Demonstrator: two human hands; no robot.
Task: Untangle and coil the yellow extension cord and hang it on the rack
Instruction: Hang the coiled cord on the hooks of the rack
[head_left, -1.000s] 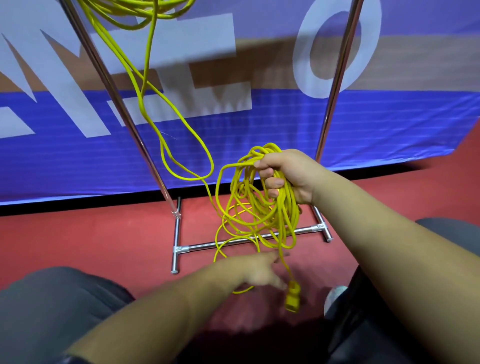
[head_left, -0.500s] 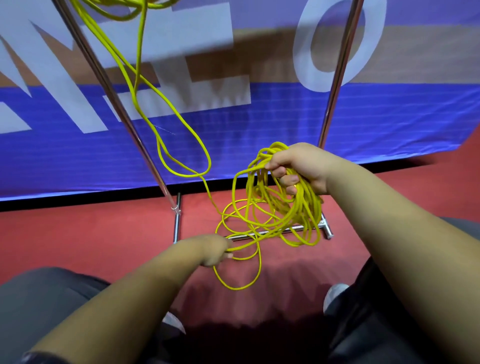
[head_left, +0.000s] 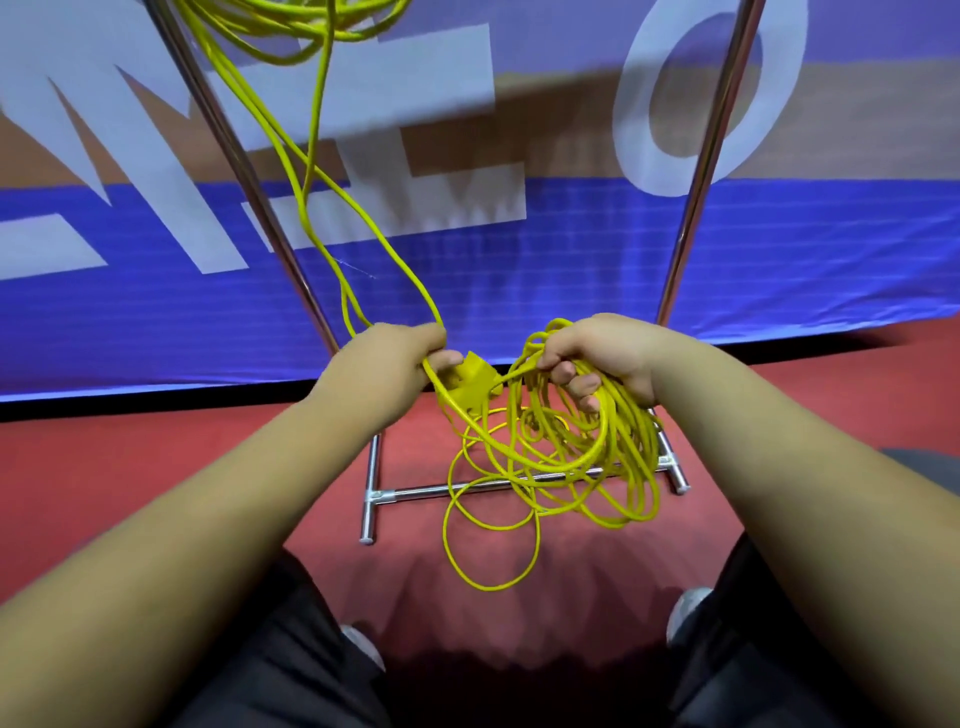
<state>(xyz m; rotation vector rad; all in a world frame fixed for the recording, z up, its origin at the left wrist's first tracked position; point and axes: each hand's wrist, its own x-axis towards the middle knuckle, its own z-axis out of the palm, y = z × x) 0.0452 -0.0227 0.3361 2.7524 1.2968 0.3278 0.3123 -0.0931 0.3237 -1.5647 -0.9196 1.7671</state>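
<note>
Blocky yellow plug is pinched by left hand, just left of thin yellow extension cord loops clamped in right hand; rest is led up far-left.

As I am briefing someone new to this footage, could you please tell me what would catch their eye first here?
The bright yellow extension cord stands out most: a tangled bundle hangs from the right hand at centre, over the red floor. The left hand grips strands beside its blocky plug end, and more cord runs up to loops at the picture's top, by the chrome rack, before a blue banner.
</note>
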